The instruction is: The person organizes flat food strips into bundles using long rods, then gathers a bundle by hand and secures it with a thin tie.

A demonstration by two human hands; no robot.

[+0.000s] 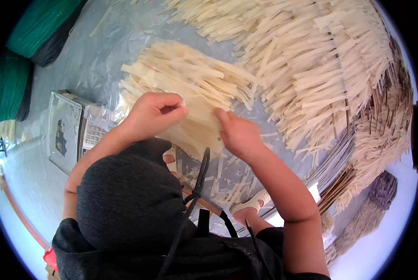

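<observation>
My left hand [156, 115] is closed in a pinch on thin clear plastic film, apparently a bag [195, 126], over a loose bundle of pale flat strips [171, 70]. My right hand [237, 133] is slightly blurred, its fingers curled at the right side of the same film. The film is hard to tell apart from the strips seen through it.
A metal scale [65, 130] with a keypad stands at the left, below green plastic-wrapped bundles [41, 25]. Many more strips [311, 70] lie across the right, with thin rods [330, 163] beside them. My sandalled feet [251, 205] show below.
</observation>
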